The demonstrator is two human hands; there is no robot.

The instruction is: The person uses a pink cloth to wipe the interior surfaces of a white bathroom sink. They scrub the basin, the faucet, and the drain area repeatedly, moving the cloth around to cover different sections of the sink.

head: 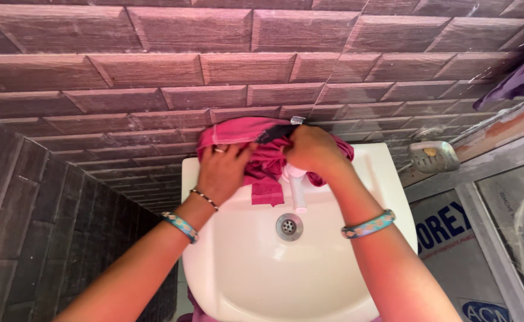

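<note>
Near the middle of the frame, both hands worked a pink cloth (262, 161) bunched at the back edge of a white wash basin (333, 280), right against the wall of dark, wood-grained tiles (154, 71) that filled the upper half of the picture. The left hand (221, 170) lay just left of centre with its fingers curled over the cloth, gripping a fold of it; a ring showed on one finger, and a thin beaded bracelet and a wider turquoise band sat on the wrist below. The right hand (312, 149) sat just right of centre, closed around the cloth's upper edge together with a dark strip (275, 132), possibly a trim or strap of the same cloth, though the view was too poor to be sure. A matching turquoise band circled the right wrist. Part of the cloth hung down over the basin's rim and draped about a white tap (298, 192) whose spout pointed toward the metal drain (289, 226) in the centre of the bowl. At the right of the frame, a metal soap dish (433, 156) holding a small yellowish piece stuck out from the wall, and a purple cloth (521, 77) hung in the upper right corner
</note>
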